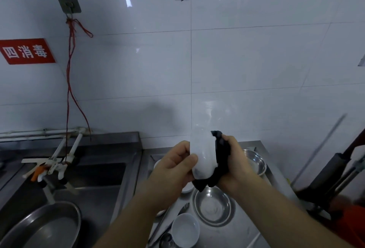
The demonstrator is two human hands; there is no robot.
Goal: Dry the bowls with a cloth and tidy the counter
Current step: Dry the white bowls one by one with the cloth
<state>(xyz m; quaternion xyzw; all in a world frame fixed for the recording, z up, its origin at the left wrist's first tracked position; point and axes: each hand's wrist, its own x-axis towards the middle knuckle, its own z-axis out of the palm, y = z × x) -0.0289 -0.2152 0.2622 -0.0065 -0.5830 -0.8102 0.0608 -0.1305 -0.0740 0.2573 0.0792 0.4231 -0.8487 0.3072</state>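
Commercial kitchen — steel sink (102, 170), tiled wall (256, 60), disinfection sign (26, 51).

Two bare forearms are seen, no sleeves reaching them; left hand (173, 166) and right hand (236, 166) are ungloved.

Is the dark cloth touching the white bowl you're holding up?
Touching. The head view shows the dark cloth pressed by the right hand against the white bowl, which the left hand grips by its rim.

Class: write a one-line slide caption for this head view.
Left hand holds a white bowl while right hand wipes it with a dark cloth.
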